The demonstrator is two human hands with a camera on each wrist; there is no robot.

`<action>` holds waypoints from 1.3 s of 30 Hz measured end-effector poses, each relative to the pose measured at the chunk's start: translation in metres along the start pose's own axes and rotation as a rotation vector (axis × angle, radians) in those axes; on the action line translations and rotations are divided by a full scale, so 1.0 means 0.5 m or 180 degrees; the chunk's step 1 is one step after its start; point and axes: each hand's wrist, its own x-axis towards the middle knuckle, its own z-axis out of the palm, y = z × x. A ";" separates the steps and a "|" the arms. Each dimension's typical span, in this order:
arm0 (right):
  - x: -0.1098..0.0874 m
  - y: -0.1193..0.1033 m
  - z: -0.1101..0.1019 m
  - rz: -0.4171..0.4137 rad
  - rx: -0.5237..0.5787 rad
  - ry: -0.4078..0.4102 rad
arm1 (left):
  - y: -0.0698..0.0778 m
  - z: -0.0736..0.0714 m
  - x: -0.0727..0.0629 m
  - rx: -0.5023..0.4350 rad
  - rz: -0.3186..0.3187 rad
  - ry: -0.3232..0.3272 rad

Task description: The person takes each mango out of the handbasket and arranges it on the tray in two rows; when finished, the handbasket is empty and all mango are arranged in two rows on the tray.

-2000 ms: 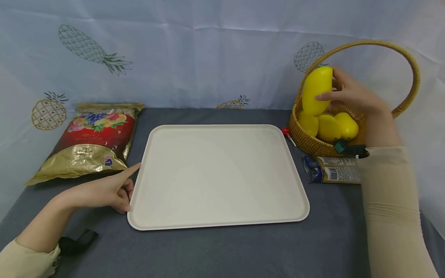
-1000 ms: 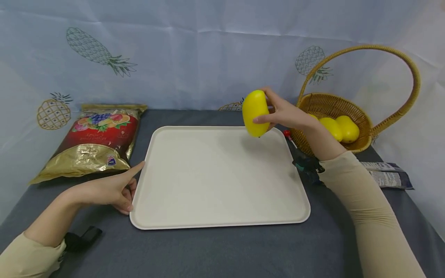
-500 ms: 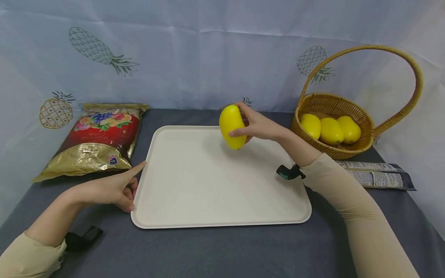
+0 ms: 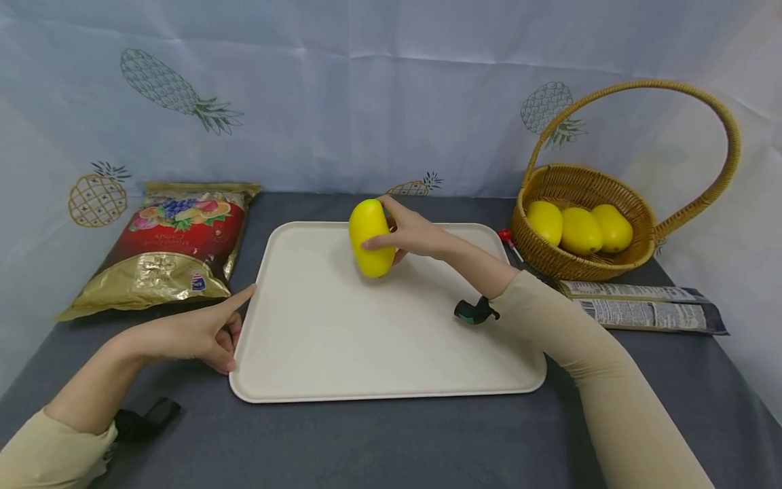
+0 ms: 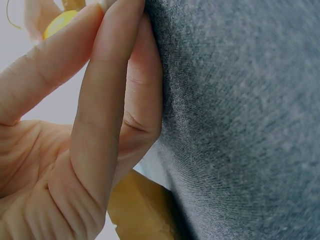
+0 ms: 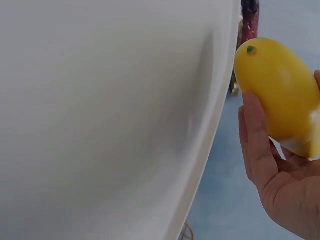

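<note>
My right hand (image 4: 412, 234) grips a yellow mango (image 4: 371, 238) over the back middle of a white tray (image 4: 379, 339). The right wrist view shows the mango's small green stem end (image 6: 251, 49), with my thumb and fingers around the fruit's sides. At the tray's left edge, my left hand (image 4: 192, 336) pinches the rim between thumb and bent fingers, while its index finger points along the side. From the left wrist, the pinching fingertips (image 5: 102, 15) lie close to the grey cloth. Three more mangoes (image 4: 580, 231) sit in a wicker basket (image 4: 544, 255) at the right.
A red and gold bag of mixed fruit candy (image 4: 168, 244) lies left of the tray. Beside the basket are a red lollipop (image 4: 505, 235) and a long dark-and-gold packet (image 4: 647, 314). The basket's tall handle (image 4: 730, 146) arches upward. Behind hangs a pineapple-print curtain (image 4: 391, 122).
My right hand has lifted the mango out of the basket and carried it left and lower, over the tray. My left hand has stayed at the tray's left edge.
</note>
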 end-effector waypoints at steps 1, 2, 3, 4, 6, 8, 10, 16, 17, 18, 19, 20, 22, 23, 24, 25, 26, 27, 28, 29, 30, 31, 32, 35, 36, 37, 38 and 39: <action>0.003 0.000 0.005 0.0004 0.0019 -0.0013 | 0.000 0.000 0.000 -0.0003 -0.0009 -0.0003; 0.007 0.000 0.010 0.0005 0.0034 -0.0020 | 0.001 0.001 0.001 -0.0007 -0.0017 -0.0002; 0.009 -0.001 0.014 0.0014 0.0037 -0.0022 | 0.001 0.001 0.001 -0.0004 -0.0017 0.0001; 0.012 -0.002 0.018 0.0020 0.0047 -0.0027 | 0.001 0.002 0.001 0.0004 -0.0015 0.0002; 0.017 -0.003 0.025 0.0046 0.0070 -0.0026 | 0.001 0.002 0.001 0.0012 -0.0014 0.0003; 0.023 -0.004 0.031 0.0064 0.0113 -0.0025 | 0.000 0.001 0.001 0.0014 -0.0012 0.0005; 0.031 -0.003 0.036 0.0073 0.0146 -0.0018 | 0.000 0.000 0.001 0.0014 -0.0014 0.0002; 0.053 -0.003 0.048 0.0117 0.0289 -0.0028 | 0.001 0.001 0.001 0.0020 -0.0028 -0.0009; 0.056 -0.004 0.048 0.0128 0.0344 -0.0037 | 0.002 0.001 0.001 0.0023 -0.0028 -0.0010; 0.058 -0.005 0.049 0.0141 0.0404 -0.0045 | 0.002 0.001 0.001 0.0023 -0.0026 -0.0010; 0.060 -0.007 0.050 0.0157 0.0454 -0.0046 | 0.002 0.001 0.001 0.0021 -0.0024 -0.0011; 0.063 -0.009 0.050 0.0178 0.0488 -0.0046 | 0.003 0.001 0.002 0.0022 -0.0020 -0.0011; 0.067 -0.011 0.050 0.0229 0.0539 -0.0046 | 0.002 0.001 0.002 0.0014 -0.0020 -0.0019; 0.068 -0.012 0.050 0.0257 0.0560 -0.0054 | 0.002 0.001 0.001 0.0010 -0.0024 -0.0021; 0.070 -0.013 0.051 0.0287 0.0573 -0.0059 | 0.002 0.001 0.001 0.0008 -0.0026 -0.0024; 0.072 -0.014 0.051 0.0315 0.0588 -0.0066 | 0.002 0.001 0.001 0.0007 -0.0028 -0.0026; 0.073 -0.014 0.052 0.0345 0.0587 -0.0074 | 0.002 0.001 0.001 0.0008 -0.0026 -0.0027; 0.074 -0.015 0.053 0.0368 0.0584 -0.0084 | 0.001 0.001 0.001 0.0009 -0.0024 -0.0029; 0.075 -0.015 0.054 0.0388 0.0575 -0.0094 | 0.001 0.001 0.001 0.0009 -0.0019 -0.0031; 0.077 -0.016 0.055 0.0411 0.0557 -0.0104 | 0.001 0.001 0.001 0.0008 -0.0015 -0.0032; 0.077 -0.016 0.056 0.0431 0.0538 -0.0113 | 0.001 0.001 0.001 0.0010 -0.0009 -0.0032; 0.078 -0.017 0.058 0.0448 0.0513 -0.0122 | 0.001 0.001 0.001 0.0010 -0.0003 -0.0033; 0.078 -0.017 0.059 0.0469 0.0487 -0.0131 | 0.001 0.001 0.001 0.0009 0.0001 -0.0034; 0.081 -0.018 0.065 0.0520 0.0435 -0.0166 | 0.000 0.001 0.001 -0.0001 0.0003 -0.0035; 0.081 -0.018 0.066 0.0530 0.0430 -0.0175 | 0.000 0.001 0.001 -0.0006 0.0004 -0.0036; 0.082 -0.019 0.068 0.0539 0.0422 -0.0178 | 0.000 0.001 0.001 -0.0010 0.0006 -0.0037; 0.083 -0.019 0.070 0.0550 0.0421 -0.0180 | 0.000 0.001 0.001 -0.0015 0.0004 -0.0039; 0.084 -0.019 0.071 0.0556 0.0414 -0.0180 | 0.000 0.001 0.001 -0.0017 0.0003 -0.0040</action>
